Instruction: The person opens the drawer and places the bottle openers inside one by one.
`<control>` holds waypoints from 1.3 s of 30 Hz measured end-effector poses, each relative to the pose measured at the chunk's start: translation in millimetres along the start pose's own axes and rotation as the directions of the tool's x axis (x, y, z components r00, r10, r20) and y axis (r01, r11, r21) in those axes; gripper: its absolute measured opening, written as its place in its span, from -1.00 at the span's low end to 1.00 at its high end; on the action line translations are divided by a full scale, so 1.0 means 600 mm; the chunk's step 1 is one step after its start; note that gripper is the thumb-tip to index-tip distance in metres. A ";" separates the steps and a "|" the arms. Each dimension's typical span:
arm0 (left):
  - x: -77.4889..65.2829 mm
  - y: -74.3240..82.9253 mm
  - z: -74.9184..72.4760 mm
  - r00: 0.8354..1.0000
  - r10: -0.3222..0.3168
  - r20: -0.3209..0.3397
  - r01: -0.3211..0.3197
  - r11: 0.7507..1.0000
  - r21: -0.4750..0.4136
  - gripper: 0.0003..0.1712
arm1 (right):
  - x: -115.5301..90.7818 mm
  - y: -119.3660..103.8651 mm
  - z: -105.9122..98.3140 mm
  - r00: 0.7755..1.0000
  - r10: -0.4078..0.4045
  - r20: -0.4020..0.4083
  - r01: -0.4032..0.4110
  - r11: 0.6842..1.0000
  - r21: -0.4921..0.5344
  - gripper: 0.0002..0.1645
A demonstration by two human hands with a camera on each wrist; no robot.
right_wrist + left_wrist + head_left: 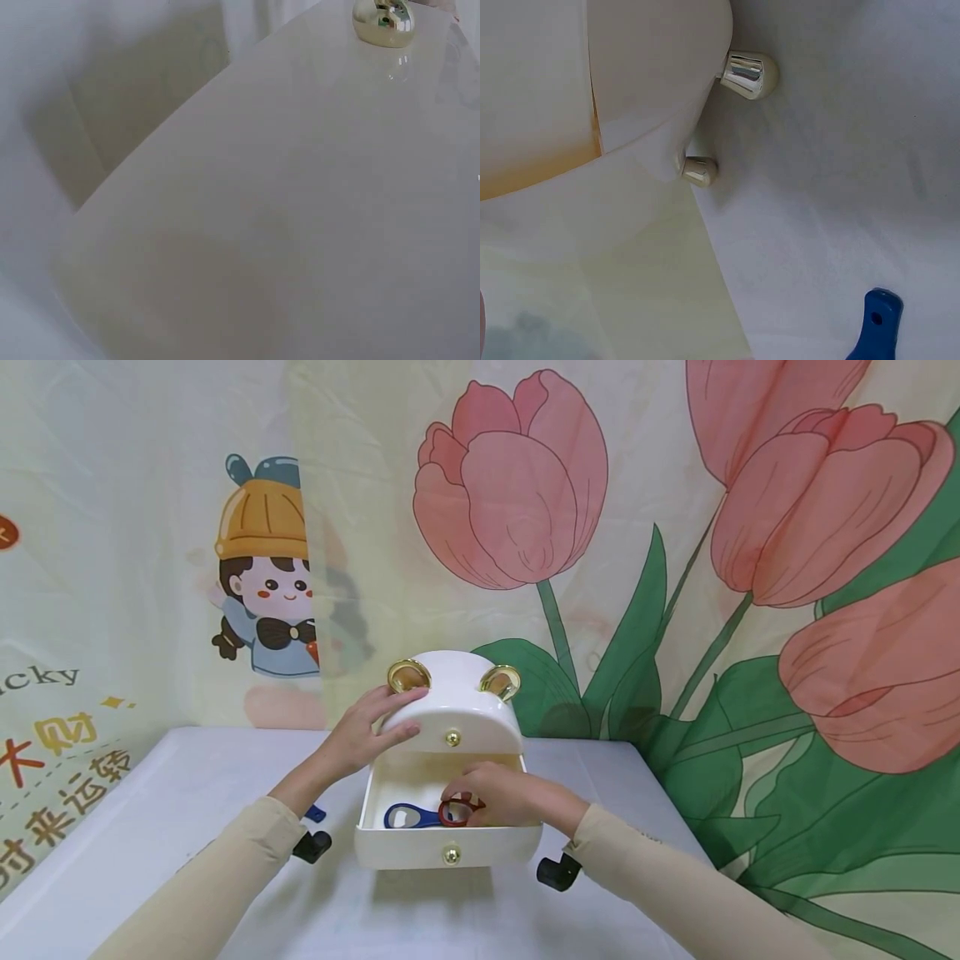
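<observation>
A white box [452, 670] with gold-rimmed ears stands on the table, its lower drawer [405, 850] pulled out. My left hand [360, 733] rests on the box's upper left, fingers extended near the left ear and thumb against the front. Inside the drawer, my right hand [501, 793] pinches a red bottle opener [444, 815]; its ring shows, while the fingers cover the rest. A blue bottle opener [420, 817] lies beside it, partly overlapped by the red ring. In the right wrist view, the drawer front [262, 187] fills most of the picture and hides the hand.
A blue handle with a hole [880, 319] lies on the table [840, 165] left of the box, partly behind my left forearm. Gold feet [754, 75] support the box. A gold knob [384, 22] sticks out from the drawer. Behind the table hangs a tulip-print cloth [517, 493].
</observation>
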State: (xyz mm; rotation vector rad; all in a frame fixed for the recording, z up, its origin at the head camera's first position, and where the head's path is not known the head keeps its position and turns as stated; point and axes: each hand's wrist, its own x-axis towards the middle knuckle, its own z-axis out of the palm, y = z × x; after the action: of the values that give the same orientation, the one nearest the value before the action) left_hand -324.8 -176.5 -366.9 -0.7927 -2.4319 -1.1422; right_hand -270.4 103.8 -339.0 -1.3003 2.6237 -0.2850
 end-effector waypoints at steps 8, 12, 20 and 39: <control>0.000 0.001 -0.001 1.000 -0.014 0.006 0.014 1.000 -0.002 -0.33 | 0.000 0.000 -0.002 1.000 0.026 -0.012 -0.025 0.999 0.029 -0.58; 0.000 0.002 -0.001 1.000 -0.021 0.009 0.021 1.000 0.000 -0.32 | -0.012 -0.003 -0.016 1.000 0.011 -0.025 -0.010 0.998 0.056 -0.56; 0.001 0.001 -0.001 1.000 -0.011 0.007 0.011 1.000 0.009 -0.33 | -0.073 -0.005 -0.060 0.994 -0.007 -0.112 0.026 0.986 0.167 -0.54; 0.001 -0.001 0.000 1.000 0.004 0.005 -0.004 1.000 0.026 -0.32 | -0.202 0.069 -0.006 0.846 0.297 -0.444 -0.165 0.936 0.312 -0.43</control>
State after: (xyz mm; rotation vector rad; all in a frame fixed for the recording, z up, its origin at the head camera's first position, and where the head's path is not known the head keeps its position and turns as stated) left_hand -325.7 -176.8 -366.9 -0.7934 -2.4434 -1.1067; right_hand -231.0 225.5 -335.4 -0.8926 2.9677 -1.0001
